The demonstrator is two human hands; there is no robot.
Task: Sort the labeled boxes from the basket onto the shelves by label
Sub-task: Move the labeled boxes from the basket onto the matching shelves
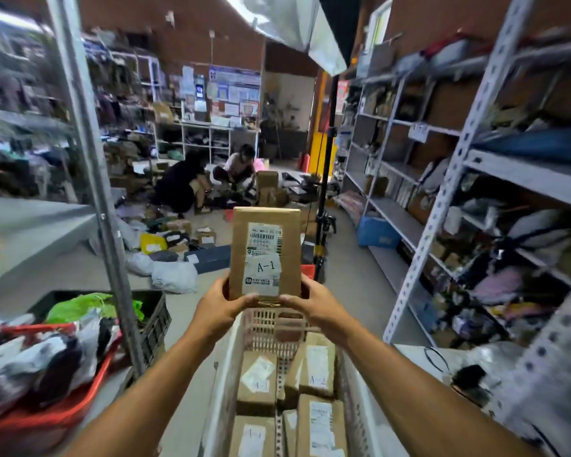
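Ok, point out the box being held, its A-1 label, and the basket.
held box (267, 216): head view, bare cardboard near top.
A-1 label (266, 266): head view, handwritten tag's centre.
basket (265, 319): head view, far lattice wall.

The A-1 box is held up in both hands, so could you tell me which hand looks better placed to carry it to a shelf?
Neither clearly: the left hand and right hand grip the A-1 box's bottom corners evenly, and no shelf label is readable.
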